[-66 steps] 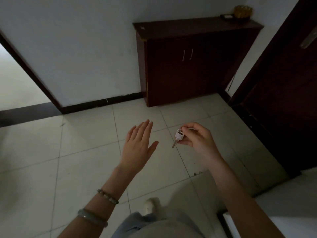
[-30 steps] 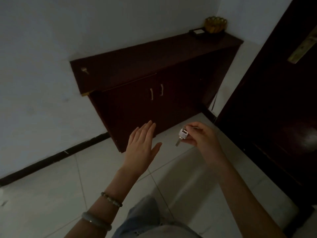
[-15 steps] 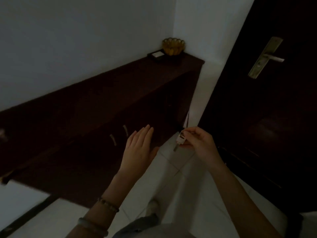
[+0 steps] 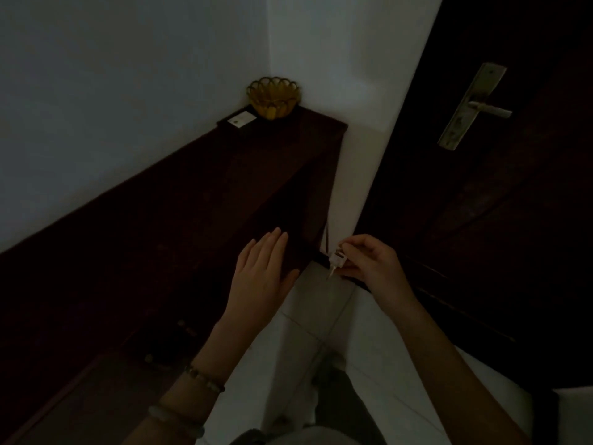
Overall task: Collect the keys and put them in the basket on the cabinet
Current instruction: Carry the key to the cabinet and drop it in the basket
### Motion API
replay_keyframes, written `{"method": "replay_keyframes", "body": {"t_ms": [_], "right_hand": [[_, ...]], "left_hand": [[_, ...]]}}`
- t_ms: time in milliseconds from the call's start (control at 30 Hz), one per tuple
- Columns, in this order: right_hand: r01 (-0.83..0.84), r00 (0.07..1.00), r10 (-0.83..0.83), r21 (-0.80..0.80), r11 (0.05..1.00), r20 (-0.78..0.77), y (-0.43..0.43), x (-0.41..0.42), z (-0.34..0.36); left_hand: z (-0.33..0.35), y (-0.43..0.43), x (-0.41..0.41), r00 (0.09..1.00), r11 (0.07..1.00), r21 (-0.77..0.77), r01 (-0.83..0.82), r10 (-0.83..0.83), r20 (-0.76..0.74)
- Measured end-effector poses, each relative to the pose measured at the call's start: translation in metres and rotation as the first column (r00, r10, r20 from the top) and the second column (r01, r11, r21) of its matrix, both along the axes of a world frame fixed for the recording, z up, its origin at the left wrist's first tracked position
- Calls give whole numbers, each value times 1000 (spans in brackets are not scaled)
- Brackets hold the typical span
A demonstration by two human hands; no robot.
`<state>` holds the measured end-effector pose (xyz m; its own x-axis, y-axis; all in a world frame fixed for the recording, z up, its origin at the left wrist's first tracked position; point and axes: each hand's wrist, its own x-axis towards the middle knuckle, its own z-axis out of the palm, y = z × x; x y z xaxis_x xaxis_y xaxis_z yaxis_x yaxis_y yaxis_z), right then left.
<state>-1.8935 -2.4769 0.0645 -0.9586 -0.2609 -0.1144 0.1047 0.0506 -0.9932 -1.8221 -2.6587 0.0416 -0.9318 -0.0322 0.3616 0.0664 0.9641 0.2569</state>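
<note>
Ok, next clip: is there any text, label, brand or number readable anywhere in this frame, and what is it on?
No text can be read.
Small white card beside the yellow scalloped basket on the dark wooden cabinet: a small dark mark, too small and dim to read.
White-headed key in the right hand: no legible marking.
Brass door handle plate: no text visible.

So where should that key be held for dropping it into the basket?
By its pale head, as the right hand does now: the key is pinched from above at the blocky top, with the thin blade hanging down free. The head is the widest, flattest part, so it probably pinches most securely, and releasing over the basket lets the blade go in first.
</note>
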Motion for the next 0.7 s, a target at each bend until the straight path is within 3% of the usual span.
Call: {"method": "replay_keyframes", "body": {"t_ms": [333, 700], "right_hand": [[-46, 999, 48, -103, 994, 21, 0, -174, 7], [-202, 979, 203, -73, 977, 9, -9, -359, 16]], "left_hand": [[-4, 9, -166, 996, 996, 17, -87, 87, 14], [5, 9, -317, 962, 964, -7, -264, 264, 76]]}}
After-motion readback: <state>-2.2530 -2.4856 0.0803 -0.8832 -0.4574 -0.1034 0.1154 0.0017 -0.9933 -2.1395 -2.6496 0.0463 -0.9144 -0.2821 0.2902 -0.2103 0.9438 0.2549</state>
